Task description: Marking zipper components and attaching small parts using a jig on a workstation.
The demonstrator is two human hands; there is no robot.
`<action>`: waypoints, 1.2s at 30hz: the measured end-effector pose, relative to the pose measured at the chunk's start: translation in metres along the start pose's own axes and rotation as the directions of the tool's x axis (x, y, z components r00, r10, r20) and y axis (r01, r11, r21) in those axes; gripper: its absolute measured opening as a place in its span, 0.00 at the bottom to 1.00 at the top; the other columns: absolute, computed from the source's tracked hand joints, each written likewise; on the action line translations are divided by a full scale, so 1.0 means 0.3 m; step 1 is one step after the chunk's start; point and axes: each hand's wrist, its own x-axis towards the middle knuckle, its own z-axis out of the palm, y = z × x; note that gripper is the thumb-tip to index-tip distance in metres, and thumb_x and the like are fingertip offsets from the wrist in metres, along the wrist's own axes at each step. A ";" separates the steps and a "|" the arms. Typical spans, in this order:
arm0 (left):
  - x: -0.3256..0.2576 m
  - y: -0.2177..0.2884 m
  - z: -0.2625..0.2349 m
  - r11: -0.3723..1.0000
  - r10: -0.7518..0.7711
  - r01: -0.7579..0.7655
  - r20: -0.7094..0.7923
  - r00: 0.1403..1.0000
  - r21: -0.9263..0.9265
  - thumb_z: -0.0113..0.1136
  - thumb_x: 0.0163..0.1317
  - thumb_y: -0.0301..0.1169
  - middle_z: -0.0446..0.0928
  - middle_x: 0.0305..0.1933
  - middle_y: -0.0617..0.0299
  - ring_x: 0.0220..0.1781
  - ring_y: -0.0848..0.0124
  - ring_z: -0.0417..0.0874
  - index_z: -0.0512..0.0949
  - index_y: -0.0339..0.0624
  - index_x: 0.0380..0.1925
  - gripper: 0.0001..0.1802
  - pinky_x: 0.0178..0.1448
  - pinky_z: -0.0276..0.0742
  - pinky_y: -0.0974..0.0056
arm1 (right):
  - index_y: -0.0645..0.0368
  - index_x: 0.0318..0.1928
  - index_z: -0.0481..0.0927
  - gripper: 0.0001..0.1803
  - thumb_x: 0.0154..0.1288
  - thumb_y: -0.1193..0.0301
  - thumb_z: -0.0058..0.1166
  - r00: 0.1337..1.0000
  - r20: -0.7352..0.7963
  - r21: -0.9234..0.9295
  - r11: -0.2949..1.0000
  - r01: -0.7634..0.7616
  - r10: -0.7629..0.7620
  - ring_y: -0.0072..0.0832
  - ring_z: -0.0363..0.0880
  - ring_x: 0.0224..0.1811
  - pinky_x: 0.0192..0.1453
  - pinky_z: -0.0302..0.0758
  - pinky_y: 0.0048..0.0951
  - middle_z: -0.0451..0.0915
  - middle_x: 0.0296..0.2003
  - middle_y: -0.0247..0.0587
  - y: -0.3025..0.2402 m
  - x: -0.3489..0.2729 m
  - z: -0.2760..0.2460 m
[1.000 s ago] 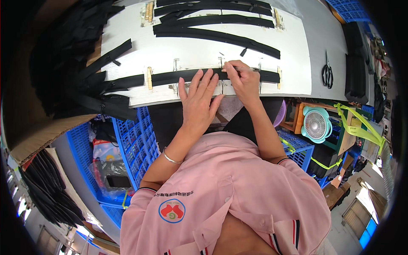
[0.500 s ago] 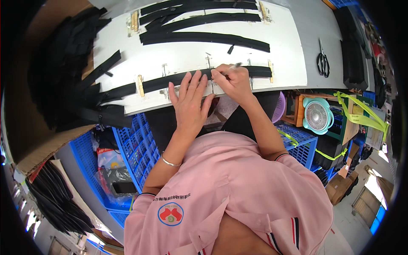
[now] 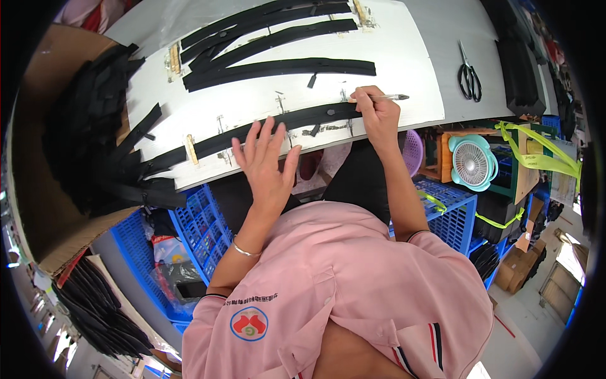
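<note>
Two bare hands attend to one long black zipper strip [image 3: 306, 118], which lies lengthwise along the near edge of your white surface [image 3: 404, 76]. Your left hand [image 3: 264, 169] has its fingers spread, the tips over the strip, probably to keep it flat and straight; whether they press or only hover, I cannot tell. Your right hand [image 3: 380, 123], over the strip's right part, pinches a pen [image 3: 396, 97] between thumb and fingers, its back end pointing toward the surface's right edge; your fingers hide its tip. Dark marks [image 3: 344, 95] just beyond the strip may serve as guides. Near the left edge, the strip meets a yellowish block [image 3: 192, 150], likely there to hold its line. The other strips [image 3: 284, 71] lie toward the far edge, perhaps to leave your hands room. The scissors [image 3: 468, 81] lie beyond the right edge, on the grey table [image 3: 435, 38], clear of both arms.
</note>
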 end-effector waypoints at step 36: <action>0.157 0.146 0.199 0.994 0.100 -0.099 0.017 0.995 -0.055 0.65 0.60 0.27 0.71 0.69 0.55 0.75 0.52 0.65 0.80 0.46 0.57 0.23 0.76 0.43 0.28 | 0.66 0.28 0.82 0.11 0.68 0.73 0.57 0.989 0.140 0.004 0.999 0.041 -0.042 0.24 0.79 0.24 0.31 0.73 0.28 0.83 0.23 0.39 0.018 -0.012 -0.043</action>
